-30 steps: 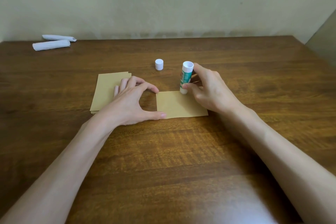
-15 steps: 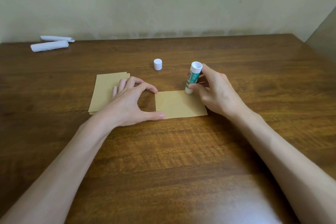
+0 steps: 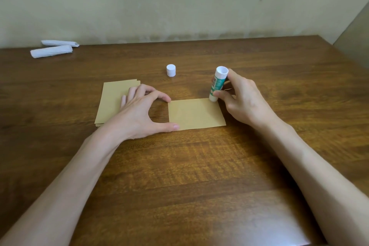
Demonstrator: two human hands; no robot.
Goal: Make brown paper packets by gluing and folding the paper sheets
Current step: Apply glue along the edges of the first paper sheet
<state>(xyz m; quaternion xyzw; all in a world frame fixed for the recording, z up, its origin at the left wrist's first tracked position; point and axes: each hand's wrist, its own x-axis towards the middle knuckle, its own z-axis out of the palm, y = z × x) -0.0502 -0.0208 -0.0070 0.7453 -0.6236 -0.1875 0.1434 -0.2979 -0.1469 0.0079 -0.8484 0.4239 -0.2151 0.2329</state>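
Note:
A single brown paper sheet (image 3: 196, 113) lies flat on the wooden table (image 3: 179, 176). My right hand (image 3: 242, 102) grips a green and white glue stick (image 3: 217, 84), held upside down with its tip on the sheet's far right corner. My left hand (image 3: 139, 112) rests on the table left of the sheet, its thumb pressing the near left corner and its index fingertip at the far left corner. A stack of brown sheets (image 3: 113, 102) lies under the other left fingers. The white glue cap (image 3: 171, 70) stands behind the sheet.
Two rolled white paper pieces (image 3: 53, 49) lie at the far left by the wall. The table's right edge runs close to a grey surface (image 3: 355, 32) at the right.
The glue stick has slid right along the sheet's far edge, from near the middle to the far right corner. My left hand has stayed put.

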